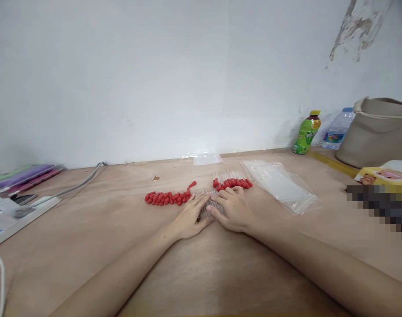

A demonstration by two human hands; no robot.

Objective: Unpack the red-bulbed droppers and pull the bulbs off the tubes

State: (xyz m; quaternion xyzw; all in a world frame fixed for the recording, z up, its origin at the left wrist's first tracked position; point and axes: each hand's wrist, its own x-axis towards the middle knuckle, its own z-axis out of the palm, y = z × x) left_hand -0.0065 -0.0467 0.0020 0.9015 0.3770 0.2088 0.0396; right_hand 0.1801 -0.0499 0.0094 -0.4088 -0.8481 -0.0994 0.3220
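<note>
Both hands lie flat over a bundle of thin clear tubes point(206, 212) at the middle of the table. My left hand point(193, 215) covers the bundle's left side with its fingers stretched out. On the other side my right hand point(232, 209) rests with fingers spread, its thumb near my left hand's fingers. To the left sits a row of red bulbs point(166, 198), and one red piece point(193, 184) sticks up beyond it. Red-ended clear droppers point(232, 182) lie just behind my right hand. How far the tubes extend under my palms is hidden.
Clear plastic bags point(283, 187) lie to the right, and a smaller bag point(207, 160) is by the wall. A green bottle point(306, 134), a clear bottle point(337, 130) and a grey bucket point(375, 134) stand at the back right. A power strip point(25, 218) is at left.
</note>
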